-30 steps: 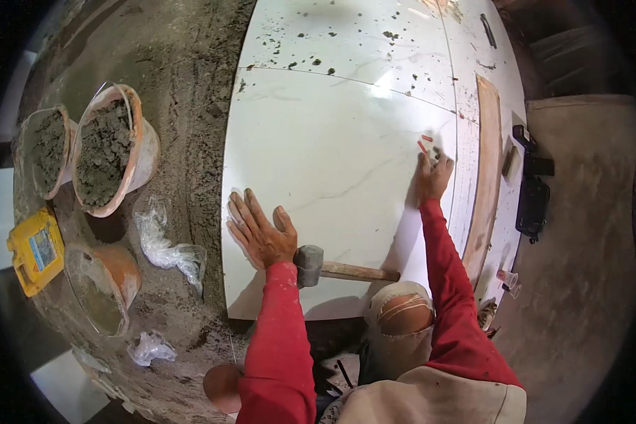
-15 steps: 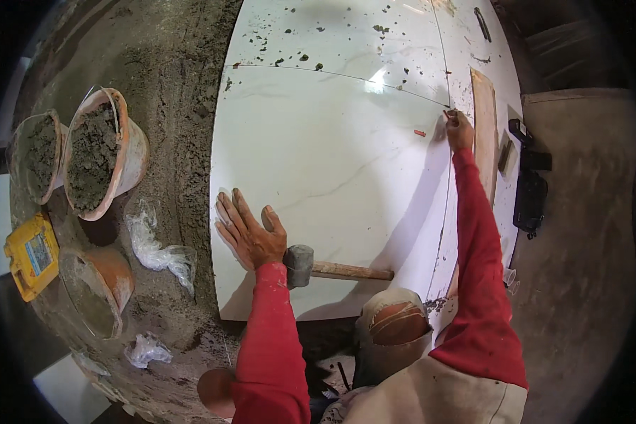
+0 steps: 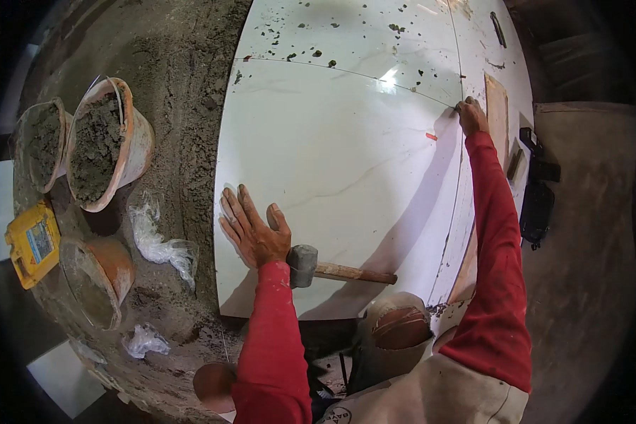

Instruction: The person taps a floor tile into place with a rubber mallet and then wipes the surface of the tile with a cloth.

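Note:
A large glossy white floor tile (image 3: 318,169) with faint grey veins lies in front of me. My left hand (image 3: 261,233) rests flat on its left part, fingers spread and empty. Beside that wrist lies a rubber mallet (image 3: 355,272) with a grey head and a wooden handle. My right hand (image 3: 472,116) is at the tile's far right corner, where the joints meet. Its fingers are pinched together; what they hold is hidden from here. A small red plastic tile spacer (image 3: 431,136) sits loose on the tile, just left of the right hand.
Buckets of wet mortar (image 3: 97,152) stand at the left, with another bucket (image 3: 95,283) nearer. A yellow jug (image 3: 32,244) and crumpled clear plastic (image 3: 162,240) lie around them. Mortar crumbs dot the far tile (image 3: 353,28). A wooden board (image 3: 497,113) and black bag (image 3: 536,212) are at right.
The view has shifted slightly, so the scene sits a little further right. A red piece seen at my right fingertips is now out of sight. My left hand stays flat on the tile.

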